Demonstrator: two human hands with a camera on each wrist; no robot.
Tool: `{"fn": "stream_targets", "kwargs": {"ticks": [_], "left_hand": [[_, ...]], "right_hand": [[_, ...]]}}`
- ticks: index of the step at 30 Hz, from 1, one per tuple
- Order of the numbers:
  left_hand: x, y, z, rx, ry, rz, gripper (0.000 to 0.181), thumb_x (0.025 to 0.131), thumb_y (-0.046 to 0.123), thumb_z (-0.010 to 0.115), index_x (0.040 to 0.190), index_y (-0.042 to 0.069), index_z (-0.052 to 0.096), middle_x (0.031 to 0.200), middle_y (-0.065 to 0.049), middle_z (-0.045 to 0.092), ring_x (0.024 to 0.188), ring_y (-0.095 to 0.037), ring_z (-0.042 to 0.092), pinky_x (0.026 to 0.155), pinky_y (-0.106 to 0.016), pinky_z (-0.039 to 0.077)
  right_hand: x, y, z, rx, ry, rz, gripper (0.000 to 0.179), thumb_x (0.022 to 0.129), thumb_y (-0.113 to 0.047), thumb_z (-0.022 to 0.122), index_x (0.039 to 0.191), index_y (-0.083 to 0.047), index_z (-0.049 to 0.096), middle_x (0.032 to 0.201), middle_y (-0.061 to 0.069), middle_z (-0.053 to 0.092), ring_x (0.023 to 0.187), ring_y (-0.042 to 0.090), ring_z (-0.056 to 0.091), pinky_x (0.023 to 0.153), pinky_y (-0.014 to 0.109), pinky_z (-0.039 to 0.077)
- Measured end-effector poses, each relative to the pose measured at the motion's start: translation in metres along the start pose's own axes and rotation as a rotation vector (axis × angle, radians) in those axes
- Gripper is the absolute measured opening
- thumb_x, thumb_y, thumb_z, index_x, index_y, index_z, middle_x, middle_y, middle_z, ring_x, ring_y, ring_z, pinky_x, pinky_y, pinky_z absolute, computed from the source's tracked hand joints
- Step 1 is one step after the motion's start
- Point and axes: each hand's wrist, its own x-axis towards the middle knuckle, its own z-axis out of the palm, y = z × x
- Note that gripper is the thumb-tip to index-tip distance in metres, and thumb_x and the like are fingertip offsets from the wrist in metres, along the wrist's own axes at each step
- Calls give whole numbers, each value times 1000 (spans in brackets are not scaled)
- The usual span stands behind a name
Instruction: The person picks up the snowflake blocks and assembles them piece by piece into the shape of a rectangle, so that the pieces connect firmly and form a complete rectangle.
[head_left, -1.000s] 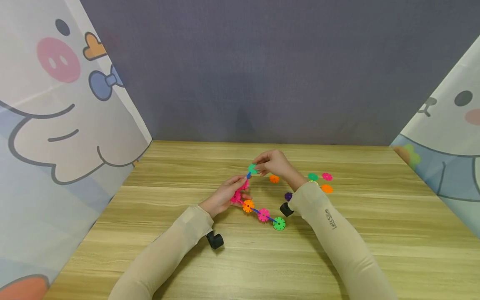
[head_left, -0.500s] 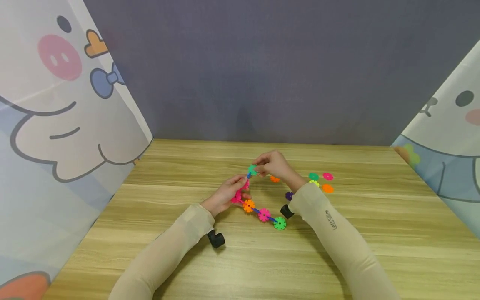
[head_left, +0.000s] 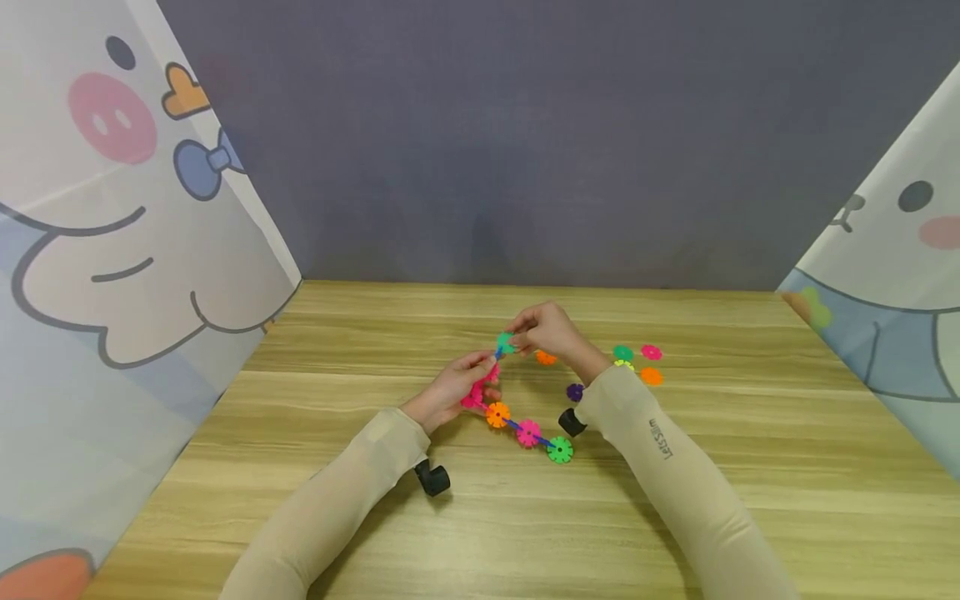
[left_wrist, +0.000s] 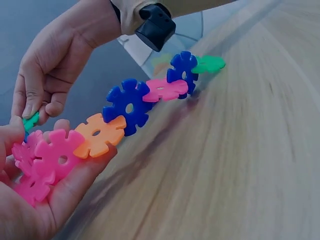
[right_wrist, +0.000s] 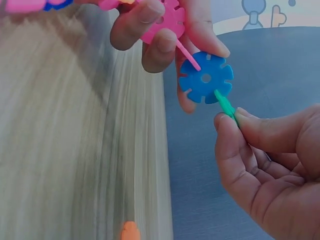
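My left hand (head_left: 450, 390) holds a chain of slotted plastic snowflake discs, its fingers round the pink discs (left_wrist: 59, 152). From there the chain runs toward the front right through an orange disc (head_left: 491, 421), blue discs (left_wrist: 116, 102) and another pink disc (head_left: 522, 439) to a bright green disc (head_left: 553, 458). At the other end, a blue disc (right_wrist: 195, 82) sticks out past the left fingers, joined to a pink one. My right hand (head_left: 551, 327) pinches a teal-green disc (right_wrist: 226, 106) between thumb and forefinger, edge-on, its rim meeting the blue disc's rim.
Loose discs lie on the wooden table (head_left: 480, 533): an orange one (head_left: 546, 358) behind the chain, a purple one (head_left: 573, 393) near the right wrist camera (head_left: 572, 422), and teal, yellow, pink and orange (head_left: 651, 377) ones farther right. A grey panel (head_left: 480, 150) stands behind.
The teal-green disc in my right hand sits slightly lower, a little closer to my left hand. Both hands keep their holds; the head view has shifted slightly.
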Motion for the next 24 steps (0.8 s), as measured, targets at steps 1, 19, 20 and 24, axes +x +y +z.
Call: {"fn": "stream_targets", "kwargs": {"ticks": [1, 19, 20, 24], "left_hand": [[0, 0, 0, 0, 1, -1, 43, 109, 23, 42, 146, 0, 43, 84, 1, 57, 66, -10, 64, 54, -31, 56], [4, 2, 1, 19, -35, -4, 44, 109, 27, 42, 147, 4, 37, 89, 2, 55, 71, -11, 67, 55, -31, 55], [4, 3, 1, 15, -41, -3, 44, 109, 27, 41, 147, 4, 36, 90, 3, 55, 70, -11, 67, 55, -31, 55], [3, 5, 2, 0, -49, -9, 43, 110, 26, 40, 146, 4, 34, 94, 1, 55, 68, -10, 66, 54, -32, 56]], "right_hand": [[0, 0, 0, 0, -2, 2, 16, 89, 9, 68, 104, 13, 70, 87, 17, 71, 85, 47, 67, 77, 51, 59], [1, -3, -1, -41, -15, -10, 17, 91, 7, 66, 107, 12, 70, 97, 23, 71, 87, 48, 66, 80, 53, 58], [1, -4, 0, -48, -18, -12, 18, 91, 7, 66, 108, 11, 70, 98, 23, 71, 87, 48, 66, 81, 52, 57], [3, -4, 1, -61, -34, -26, 18, 91, 6, 67, 108, 12, 71, 97, 21, 72, 87, 46, 67, 80, 51, 58]]}}
